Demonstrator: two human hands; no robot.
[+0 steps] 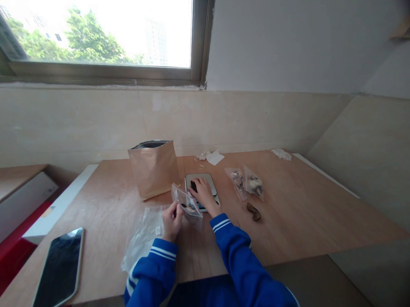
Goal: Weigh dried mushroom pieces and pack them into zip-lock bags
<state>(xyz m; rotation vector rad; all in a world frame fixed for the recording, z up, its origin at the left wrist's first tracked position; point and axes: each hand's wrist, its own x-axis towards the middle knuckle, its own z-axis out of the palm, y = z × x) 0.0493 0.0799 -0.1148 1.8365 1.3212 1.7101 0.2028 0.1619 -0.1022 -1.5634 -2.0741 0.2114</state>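
Observation:
My left hand (172, 221) pinches the edge of a small clear zip bag (193, 212) with a few dark pieces inside. Over a flat kitchen scale (209, 180) reaches my right hand (204, 194). Its fingers close on a small dark brown piece (193, 186), whose kind is too small to tell. The palm covers part of the scale. A larger clear plastic bag (145, 239) lies flat beside my left wrist. Behind the small bag stands a brown kraft paper pouch (155, 167), its top gaping.
Two filled zip bags (254, 184) lie right of the scale, with a curved brown piece (253, 212) in front. Crumpled white tissue (215, 157) sits near the wall, more (281, 154) farther right. A tablet (58, 271) with a plugged cable rests at the table's left edge.

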